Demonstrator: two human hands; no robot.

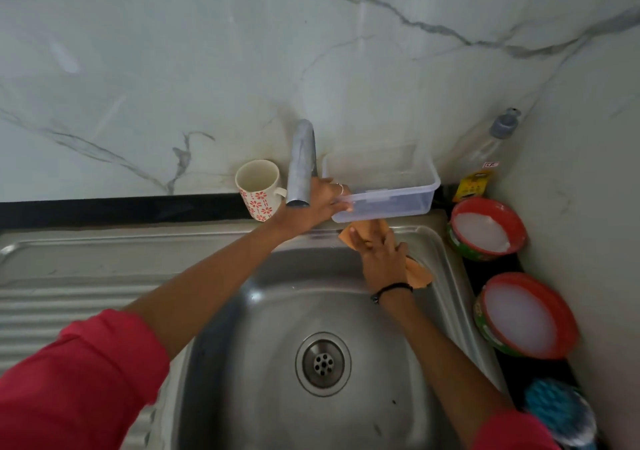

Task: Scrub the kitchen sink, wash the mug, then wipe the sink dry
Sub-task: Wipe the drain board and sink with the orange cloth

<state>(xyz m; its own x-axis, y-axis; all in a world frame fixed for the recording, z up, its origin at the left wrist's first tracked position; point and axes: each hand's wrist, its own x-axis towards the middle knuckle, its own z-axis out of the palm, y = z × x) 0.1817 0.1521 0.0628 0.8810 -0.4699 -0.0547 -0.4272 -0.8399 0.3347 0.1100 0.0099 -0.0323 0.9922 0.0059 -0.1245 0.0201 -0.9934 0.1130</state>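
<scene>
The steel sink (242, 311) fills the lower middle, its drain (323, 363) at the bottom. A cream mug (258, 190) with red flowers stands upright on the back ledge, left of the tap (302, 164). My left hand (317, 204) grips the near left corner of a clear plastic container (388, 186) on the back rim. My right hand (379, 254) presses flat on an orange cloth (420, 271) lying on the sink's back right rim, partly under the container.
Two red-rimmed tubs (485, 230) (524, 316) of white paste sit on the black counter at the right. A clear soap bottle (491, 152) stands in the corner. A blue scrubber (557, 411) lies at the lower right. The ribbed drainboard (52, 304) stretches left.
</scene>
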